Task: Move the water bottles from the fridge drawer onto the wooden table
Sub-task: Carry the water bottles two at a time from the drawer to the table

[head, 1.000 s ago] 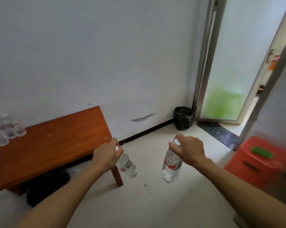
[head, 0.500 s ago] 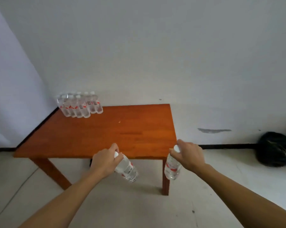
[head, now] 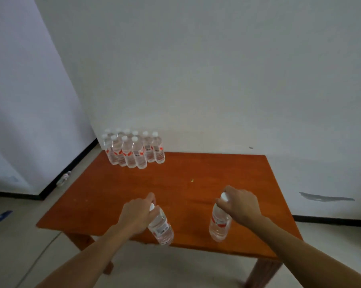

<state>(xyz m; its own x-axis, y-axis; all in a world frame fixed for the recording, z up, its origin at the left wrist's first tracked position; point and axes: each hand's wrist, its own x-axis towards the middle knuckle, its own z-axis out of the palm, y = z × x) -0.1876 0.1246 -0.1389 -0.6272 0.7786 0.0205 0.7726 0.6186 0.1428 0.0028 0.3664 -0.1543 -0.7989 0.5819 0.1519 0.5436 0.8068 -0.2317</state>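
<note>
We see two bare arms reaching out over the near half of the wooden table (head: 196,175), each hand carrying one water bottle by its top. The left hand (head: 137,217) has its fingers wrapped tight around the neck of the left bottle (head: 161,229), whose white cap peeks out by the knuckles; this bottle hangs tilted, its base swung toward the table's near edge and down to the right. The right hand (head: 240,205) closes from above on the white cap and shoulder of the right bottle (head: 219,225), which hangs closer to upright, its base just over the tabletop; we cannot tell whether it touches the wood. Both bottles are small, clear plastic, filled with colourless water, ribbed near the bottom, and banded with a white label carrying red print. At the far left corner of the table, against the wall (head: 217,80), stands a tight cluster of bottles (head: 134,149) of the same kind, all upright with white caps and red-marked labels, packed in rows and touching one another. The tabletop is a glossy reddish-brown, and a tiny yellowish speck (head: 192,180) lies near its middle, well apart from both held bottles and the cluster.
</note>
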